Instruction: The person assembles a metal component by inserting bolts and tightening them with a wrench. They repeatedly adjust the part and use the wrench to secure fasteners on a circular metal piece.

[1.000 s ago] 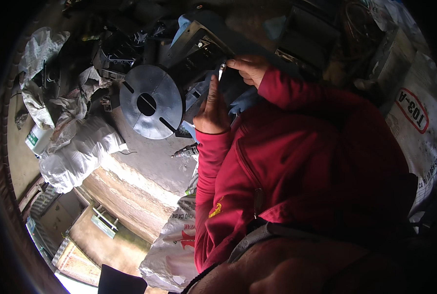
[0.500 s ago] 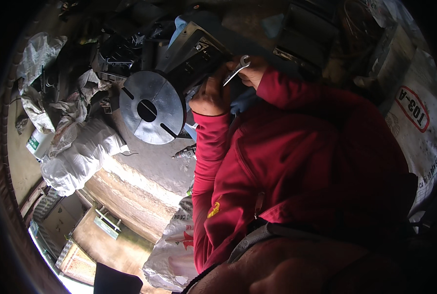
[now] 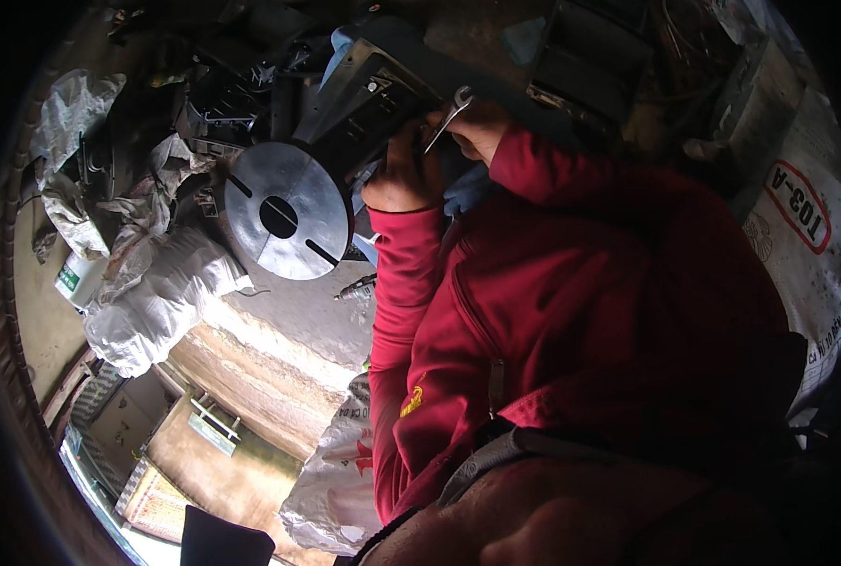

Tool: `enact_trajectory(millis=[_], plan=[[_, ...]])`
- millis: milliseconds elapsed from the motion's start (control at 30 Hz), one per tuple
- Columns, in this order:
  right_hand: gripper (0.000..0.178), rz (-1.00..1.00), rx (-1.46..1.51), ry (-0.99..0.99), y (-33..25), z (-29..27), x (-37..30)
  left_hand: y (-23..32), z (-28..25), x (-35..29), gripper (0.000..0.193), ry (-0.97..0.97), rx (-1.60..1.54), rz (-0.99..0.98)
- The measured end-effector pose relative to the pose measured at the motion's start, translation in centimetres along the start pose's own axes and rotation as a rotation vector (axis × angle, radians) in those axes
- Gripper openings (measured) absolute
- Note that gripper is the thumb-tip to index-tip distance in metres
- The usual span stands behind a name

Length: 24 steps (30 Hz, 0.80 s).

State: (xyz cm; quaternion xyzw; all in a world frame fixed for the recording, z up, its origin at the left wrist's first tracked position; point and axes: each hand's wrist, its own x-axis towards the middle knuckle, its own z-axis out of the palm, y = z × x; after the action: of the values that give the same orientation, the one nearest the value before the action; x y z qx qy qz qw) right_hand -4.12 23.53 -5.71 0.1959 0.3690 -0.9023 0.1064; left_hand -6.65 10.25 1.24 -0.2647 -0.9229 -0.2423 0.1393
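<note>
A silvery open-end wrench (image 3: 450, 120) slants up out of my right hand (image 3: 480, 130), whose fingers are closed on it. Close beside it, my left hand (image 3: 405, 179) is closed at the near end of a dark metal assembly (image 3: 369, 108); shadow hides what its fingers hold. That assembly has a long frame with a bright bolt on top. Left of my left hand stands a round grey metal disc (image 3: 288, 247) with a central hole and two slots, next to the frame.
On the floor below the disc lies a drill-like tool (image 3: 355, 287). White plastic sacks (image 3: 171, 297) and crumpled bags (image 3: 72, 108) fill the left side. A printed white sack (image 3: 807, 255) stands at the right. Dark metal boxes (image 3: 590, 61) sit at the far side.
The wrench and my right hand have shifted slightly up and left, with the wrench tilted a little differently. The disc appears slightly further left. My left hand stays closed by the assembly.
</note>
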Motion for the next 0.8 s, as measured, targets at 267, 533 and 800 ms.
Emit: enact_trajectory(millis=[267,533,800], plan=[[0.015,0.038,0.040,0.029,-0.5,0.6,-0.3,0.0,0.0,-0.2,0.024,0.063,-0.018,0.022],[0.023,0.073,0.017,0.036,-0.9,0.4,-0.2,0.0,-4.0,-2.4,0.050,0.096,-0.051,0.106],[0.027,0.079,-0.006,-0.011,-1.0,0.9,-0.5,-1.4,-2.5,-4.1,0.059,0.101,-0.019,0.037]])
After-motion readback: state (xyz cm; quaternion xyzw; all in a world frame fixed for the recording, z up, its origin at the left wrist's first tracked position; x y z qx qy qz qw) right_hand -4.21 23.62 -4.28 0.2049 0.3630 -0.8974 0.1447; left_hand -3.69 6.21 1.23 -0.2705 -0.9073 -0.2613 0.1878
